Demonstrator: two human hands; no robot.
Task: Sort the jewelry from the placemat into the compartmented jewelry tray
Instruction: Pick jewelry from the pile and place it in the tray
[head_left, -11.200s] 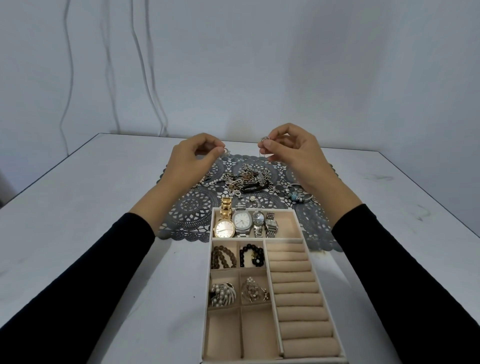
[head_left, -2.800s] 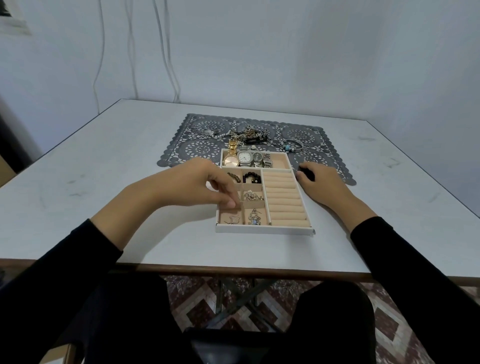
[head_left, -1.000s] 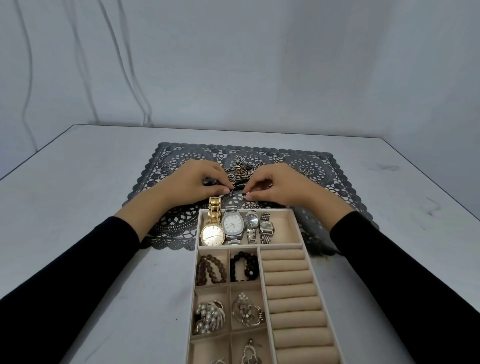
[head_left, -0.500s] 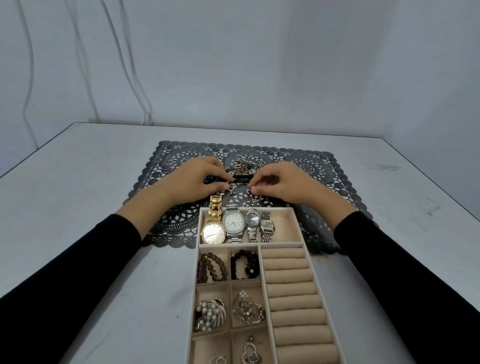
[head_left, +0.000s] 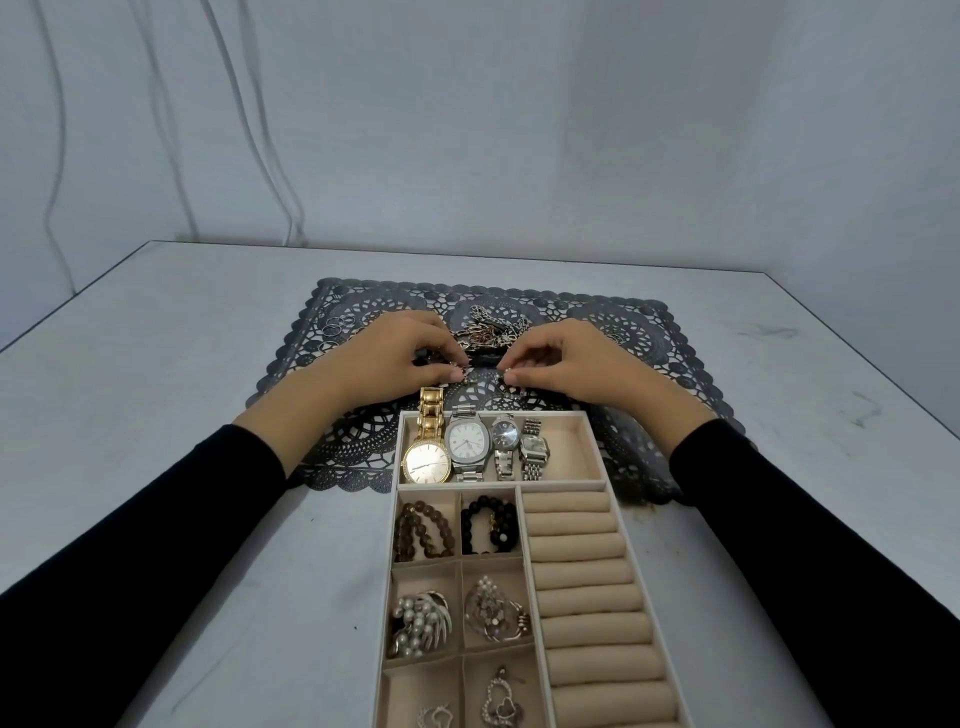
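Our left hand (head_left: 395, 358) and right hand (head_left: 576, 364) each pinch at some small piece, too tiny to name, on the placemat (head_left: 649, 338) just beyond the tray (head_left: 571, 414). Best we lift slowly so the chain pile (head_left: 491, 330) farther beyond doesn't snag along.

table (head_left: 156, 415): placemat (head_left: 649, 332) at 12 o'clock, jewelry tray (head_left: 397, 519) at 6, its far end overlapping the mat. in tray: watches (head_left: 467, 441) at 12, ring rolls (head_left: 582, 571) along 3, bead bracelets (head_left: 421, 530), brooches (head_left: 418, 623) and pendants (head_left: 501, 696) down 9. on mat: chain pile (head_left: 488, 332) centre, loose rings (head_left: 337, 325) at its 9; left hand (head_left: 395, 353) and right hand (head_left: 576, 358) at its 6, small pieces (head_left: 466, 378) at their fingertips.
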